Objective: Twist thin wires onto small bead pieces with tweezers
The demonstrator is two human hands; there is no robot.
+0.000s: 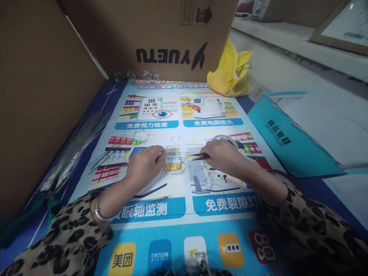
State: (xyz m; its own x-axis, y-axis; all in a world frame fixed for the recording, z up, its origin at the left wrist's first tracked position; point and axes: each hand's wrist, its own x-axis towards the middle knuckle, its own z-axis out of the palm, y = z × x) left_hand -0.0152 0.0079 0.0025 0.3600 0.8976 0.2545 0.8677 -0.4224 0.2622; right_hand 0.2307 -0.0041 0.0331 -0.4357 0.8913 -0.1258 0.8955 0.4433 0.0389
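Observation:
My left hand (146,163), with a bangle at the wrist, pinches the edge of a thin, bent wire piece (173,163) over the middle of the printed sheet. The piece is a loose tangle of loops, and its exact shape is hard to make out. Wrapped in my right hand (224,155) is a tool with dark, pointed jaws (202,156), which look like pliers; its handles are hidden. The jaws point left at the wire, and I cannot tell whether they touch it. More thin wire (156,199) lies on the sheet below my left hand.
Cardboard (161,34) walls the back and left. A bundle of straight wires (77,149) and a green-handled tool (51,195) lie left. Wire pieces (143,76) are heaped behind. A yellow bag (230,73) and a teal box (287,134) stand right.

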